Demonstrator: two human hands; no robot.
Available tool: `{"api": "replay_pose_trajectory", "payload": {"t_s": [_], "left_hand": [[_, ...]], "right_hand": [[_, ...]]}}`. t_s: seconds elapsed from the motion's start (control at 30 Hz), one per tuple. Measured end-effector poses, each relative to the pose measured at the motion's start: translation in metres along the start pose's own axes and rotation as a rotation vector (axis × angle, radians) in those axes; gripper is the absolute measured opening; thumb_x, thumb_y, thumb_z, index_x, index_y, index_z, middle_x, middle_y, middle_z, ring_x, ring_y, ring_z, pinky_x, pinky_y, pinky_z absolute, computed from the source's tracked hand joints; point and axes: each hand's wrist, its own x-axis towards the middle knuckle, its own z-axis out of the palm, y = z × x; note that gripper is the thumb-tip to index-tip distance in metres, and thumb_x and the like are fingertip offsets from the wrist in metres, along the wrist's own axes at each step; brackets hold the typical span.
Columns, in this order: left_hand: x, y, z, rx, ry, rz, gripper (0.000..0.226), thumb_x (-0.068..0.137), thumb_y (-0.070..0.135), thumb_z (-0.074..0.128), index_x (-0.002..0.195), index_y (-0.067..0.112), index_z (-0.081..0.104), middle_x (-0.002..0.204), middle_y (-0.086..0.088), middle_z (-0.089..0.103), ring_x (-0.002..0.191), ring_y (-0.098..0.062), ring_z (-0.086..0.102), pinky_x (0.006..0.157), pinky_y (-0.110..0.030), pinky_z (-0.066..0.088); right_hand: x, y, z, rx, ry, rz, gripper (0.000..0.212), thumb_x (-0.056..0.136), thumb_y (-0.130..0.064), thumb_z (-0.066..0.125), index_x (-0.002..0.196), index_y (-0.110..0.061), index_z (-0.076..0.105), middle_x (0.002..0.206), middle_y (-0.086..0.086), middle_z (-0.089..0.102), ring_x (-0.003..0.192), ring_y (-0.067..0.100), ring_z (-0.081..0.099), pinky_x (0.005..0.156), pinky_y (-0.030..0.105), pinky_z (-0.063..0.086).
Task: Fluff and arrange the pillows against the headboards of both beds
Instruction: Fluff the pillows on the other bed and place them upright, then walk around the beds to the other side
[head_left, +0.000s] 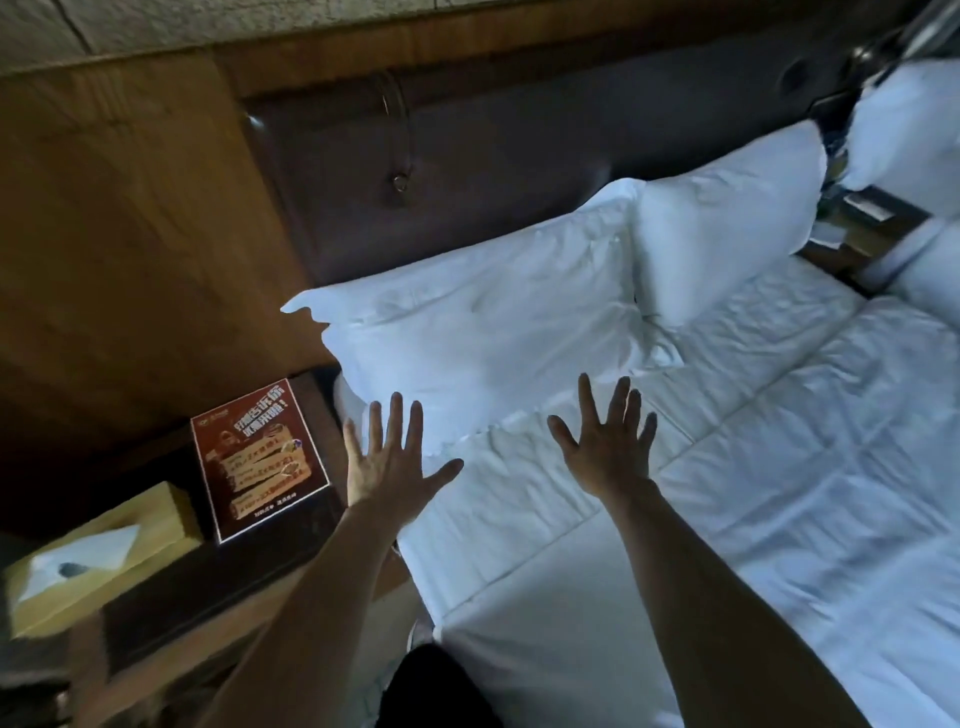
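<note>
The near pillow (483, 317) lies flat at the head of the bed (779, 467), just below the padded headboard (519, 150); a second pillow (727, 234) leans on that headboard beside it. Short of the near pillow, the left hand (389, 467) and right hand (610, 447) hover with fingers (587, 400) spread, grasping nothing. A leaflet (260, 462) and tissue box (93, 561) sit on the tabletop (208, 582) beside the bed.

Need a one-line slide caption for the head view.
Both open hands, left hand and right hand, reach toward the near pillow lying below the padded headboard.
</note>
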Motion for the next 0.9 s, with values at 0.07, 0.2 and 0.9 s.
{"api": "replay_pose_trajectory", "payload": {"t_s": [0.07,0.2,0.9], "left_hand": [[-0.012,0.003,0.001,0.014,0.001,0.065,0.102,0.086,0.088,0.009,0.161,0.023,-0.014,0.168,-0.004,-0.024,0.156,-0.030,-0.016,0.123,-0.062,-0.005],[-0.028,0.013,0.001,0.057,0.000,0.212,0.097,0.089,0.084,0.009,0.161,0.022,-0.015,0.168,-0.004,-0.024,0.156,-0.031,-0.018,0.122,-0.063,-0.005],[-0.148,0.081,0.047,0.134,-0.064,1.224,0.100,0.082,0.080,0.000,0.164,0.023,0.003,0.171,-0.007,-0.010,0.157,-0.034,-0.006,0.121,-0.065,-0.006]], "right_hand": [[-0.031,0.003,0.002,0.013,-0.001,0.023,0.078,0.097,-0.073,0.019,0.160,-0.038,-0.011,0.166,0.020,-0.018,0.155,0.036,-0.011,0.122,0.058,-0.005],[-0.089,0.013,0.005,0.044,0.001,0.141,0.079,0.096,-0.075,0.020,0.159,-0.039,-0.011,0.166,0.019,-0.020,0.155,0.036,-0.013,0.122,0.058,-0.008],[-0.402,0.002,0.083,0.189,0.002,1.091,0.083,0.092,-0.079,0.014,0.159,-0.039,-0.013,0.165,0.019,-0.023,0.154,0.036,-0.014,0.121,0.060,-0.008]]}}
